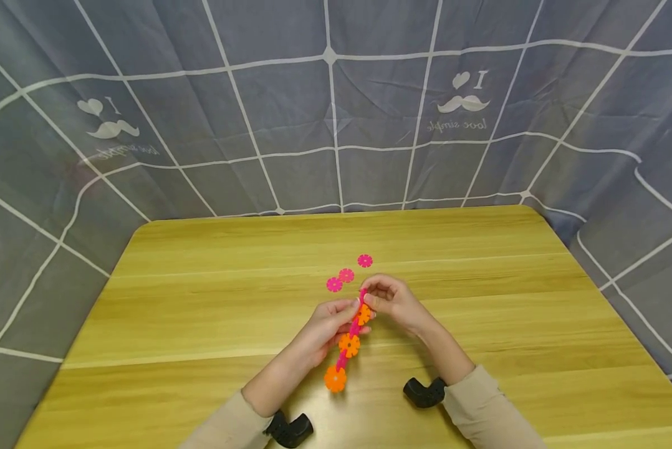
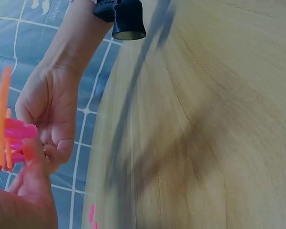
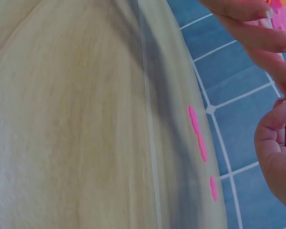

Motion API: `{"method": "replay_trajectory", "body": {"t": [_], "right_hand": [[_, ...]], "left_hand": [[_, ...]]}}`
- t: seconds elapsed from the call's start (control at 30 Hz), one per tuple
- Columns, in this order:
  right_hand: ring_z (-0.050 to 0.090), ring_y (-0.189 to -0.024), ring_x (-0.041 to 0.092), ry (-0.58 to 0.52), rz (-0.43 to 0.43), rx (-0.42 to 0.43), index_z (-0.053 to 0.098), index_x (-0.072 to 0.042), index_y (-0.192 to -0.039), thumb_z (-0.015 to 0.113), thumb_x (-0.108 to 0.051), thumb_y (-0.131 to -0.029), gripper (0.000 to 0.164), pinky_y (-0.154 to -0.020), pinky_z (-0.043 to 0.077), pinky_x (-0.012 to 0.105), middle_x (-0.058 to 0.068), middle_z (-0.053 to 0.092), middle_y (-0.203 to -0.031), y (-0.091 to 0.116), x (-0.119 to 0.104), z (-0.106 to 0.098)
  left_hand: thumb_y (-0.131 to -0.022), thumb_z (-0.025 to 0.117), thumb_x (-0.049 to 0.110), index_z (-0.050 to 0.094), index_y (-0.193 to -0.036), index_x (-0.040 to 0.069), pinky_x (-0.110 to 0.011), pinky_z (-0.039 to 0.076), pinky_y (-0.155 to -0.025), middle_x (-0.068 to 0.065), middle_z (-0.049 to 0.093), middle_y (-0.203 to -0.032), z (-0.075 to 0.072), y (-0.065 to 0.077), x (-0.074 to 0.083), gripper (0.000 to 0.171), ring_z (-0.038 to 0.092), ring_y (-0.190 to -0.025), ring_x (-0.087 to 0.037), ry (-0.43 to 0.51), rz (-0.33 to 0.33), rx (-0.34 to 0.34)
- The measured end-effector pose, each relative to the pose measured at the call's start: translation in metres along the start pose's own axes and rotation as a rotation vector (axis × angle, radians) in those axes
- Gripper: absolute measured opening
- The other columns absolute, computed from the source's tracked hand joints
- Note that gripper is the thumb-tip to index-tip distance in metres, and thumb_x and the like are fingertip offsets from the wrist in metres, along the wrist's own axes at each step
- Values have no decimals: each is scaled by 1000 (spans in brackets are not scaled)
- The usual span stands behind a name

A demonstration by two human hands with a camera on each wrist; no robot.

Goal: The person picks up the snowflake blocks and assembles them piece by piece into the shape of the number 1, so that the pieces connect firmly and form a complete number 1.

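Observation:
A chain of interlocking snowflake discs, orange and pink in turn, runs between the two hands, with an orange disc (image 1: 335, 378) at its near end and another orange disc (image 1: 350, 345) farther up. My left hand (image 1: 326, 325) holds the chain near its far end, thumb on top and fingers beneath. At that far end my right hand (image 1: 394, 304) pinches a pink disc (image 1: 362, 296) between thumb and fingertips. The left wrist view catches a pink disc (image 2: 19, 129) edge-on beside the left thumb. Fingers cover part of the joint between the discs.
Three loose pink discs lie flat on the wooden table (image 1: 201, 299) beyond the hands: one disc (image 1: 334, 284) beside a second disc (image 1: 346, 275), and a third disc (image 1: 365, 260) farther off. A grey curtain (image 1: 291, 112) with white lines surrounds the table. Black curved devices (image 1: 424, 393) sit at both wrists.

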State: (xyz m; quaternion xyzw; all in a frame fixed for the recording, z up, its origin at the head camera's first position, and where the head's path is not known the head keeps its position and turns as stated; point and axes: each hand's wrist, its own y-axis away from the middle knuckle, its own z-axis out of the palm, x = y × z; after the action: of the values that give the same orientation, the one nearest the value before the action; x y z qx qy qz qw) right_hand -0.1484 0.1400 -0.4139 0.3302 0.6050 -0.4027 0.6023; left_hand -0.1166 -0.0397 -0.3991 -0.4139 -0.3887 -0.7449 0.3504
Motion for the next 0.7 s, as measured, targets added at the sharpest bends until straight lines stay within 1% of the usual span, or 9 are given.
{"method": "replay_trajectory", "body": {"t": [0.07, 0.13, 0.2, 0.27, 0.33, 0.37, 0.47, 0.57, 0.7], "right_hand": [[54, -81, 13, 0, -3, -11, 62, -19, -96, 59, -5, -91, 15, -68, 48, 19, 1, 58, -91, 0, 2, 0], [54, -81, 13, 4, -4, -19, 62, -13, -97, 58, -5, -91, 11, -68, 48, 20, 2, 58, -92, 0, 4, -1], [54, -81, 13, 14, -6, -23, 60, -1, -100, 57, -4, -91, 9, -68, 48, 20, 2, 58, -91, 0, 4, -1], [54, -82, 13, 29, -13, -28, 55, 10, -102, 56, -2, -92, 16, -68, 48, 20, 2, 58, -91, -1, 5, -2], [54, -82, 13, 46, -17, -34, 51, 16, -103, 56, 0, -91, 20, -69, 49, 21, 1, 58, -91, -1, 5, -2], [55, -83, 13, 55, -19, -38, 50, 17, -104, 56, 0, -91, 22, -69, 49, 21, 1, 59, -91, -1, 5, -2], [55, -84, 14, 67, -13, -50, 53, 15, -103, 57, 1, -90, 20, -70, 50, 22, 2, 58, -92, -1, 6, -2], [55, -85, 15, 70, -3, -53, 54, 13, -104, 58, -1, -91, 20, -71, 50, 23, 4, 58, -93, -1, 6, -2], [56, -87, 15, 64, 13, -53, 54, 14, -106, 59, -3, -90, 24, -73, 51, 23, 5, 58, -95, 0, 6, -1]], "left_hand": [[-97, 51, 18, 52, -121, -13, -24, 54, -75, -7, 69, -96, 1, 0, -1, 39, 67, -74, -10, -5, -12, 19], [-97, 51, 19, 53, -121, -12, -25, 54, -75, -3, 67, -94, 1, 1, -2, 39, 67, -75, -11, -21, -19, 28], [-98, 50, 19, 52, -121, -12, -25, 54, -76, 0, 66, -93, 1, 0, -2, 39, 67, -77, -12, -34, -18, 27], [-98, 49, 19, 52, -121, -13, -23, 54, -74, 1, 64, -93, 2, 0, -1, 40, 67, -77, -12, -38, -12, 20], [-98, 49, 19, 51, -121, -14, -21, 54, -70, 1, 63, -91, 2, -1, -1, 40, 67, -75, -11, -24, -7, 15], [-98, 48, 19, 50, -121, -14, -20, 54, -68, 0, 63, -90, 2, -1, -1, 40, 66, -73, -10, -13, -8, 14], [-99, 48, 18, 50, -121, -15, -16, 53, -62, -1, 64, -89, 3, -1, -1, 40, 65, -69, -7, 17, -13, 20], [-98, 48, 17, 49, -121, -15, -17, 53, -62, -4, 64, -89, 3, -1, -2, 39, 65, -68, -8, 22, -11, 28], [-98, 48, 17, 50, -121, -14, -17, 53, -62, -4, 64, -92, 2, 0, -4, 39, 66, -69, -9, 22, -13, 51]]}}
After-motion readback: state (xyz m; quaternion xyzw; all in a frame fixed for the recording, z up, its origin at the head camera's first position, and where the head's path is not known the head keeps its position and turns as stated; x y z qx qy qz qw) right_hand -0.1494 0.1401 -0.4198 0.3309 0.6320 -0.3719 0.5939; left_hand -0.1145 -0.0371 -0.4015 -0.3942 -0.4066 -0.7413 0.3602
